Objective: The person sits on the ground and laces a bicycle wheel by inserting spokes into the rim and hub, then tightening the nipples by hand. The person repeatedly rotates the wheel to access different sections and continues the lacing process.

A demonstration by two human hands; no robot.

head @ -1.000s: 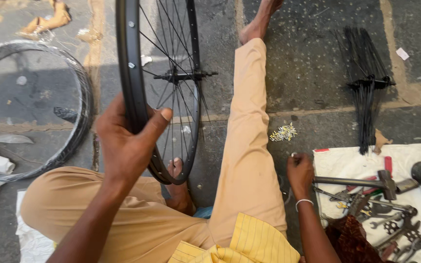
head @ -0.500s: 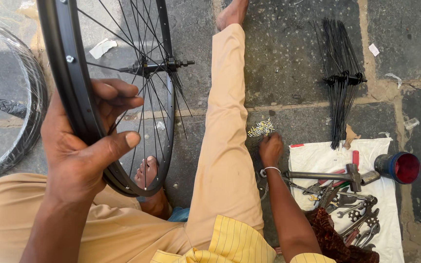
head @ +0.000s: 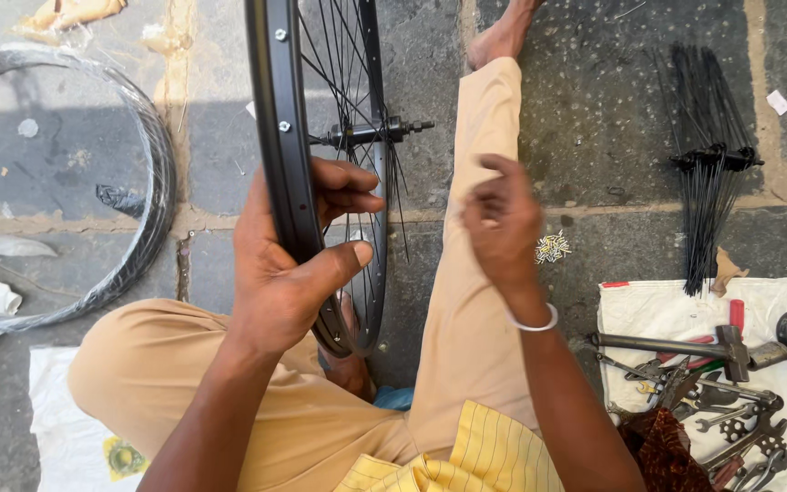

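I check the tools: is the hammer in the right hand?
No, the hammer lies on the white cloth, apart from the raised right hand.

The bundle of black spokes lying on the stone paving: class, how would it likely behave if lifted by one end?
The spoke bundle would probably sag and splay, since the thin rods fan out either side of the single tie at its middle. It looks light for its length. Loose rods might slip free.

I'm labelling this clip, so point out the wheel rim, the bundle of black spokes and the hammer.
wheel rim [head: 277, 137], head view, on the rim's black outer band.
bundle of black spokes [head: 709, 159], head view, at the tie round its middle.
hammer [head: 732, 346], head view, on its head.
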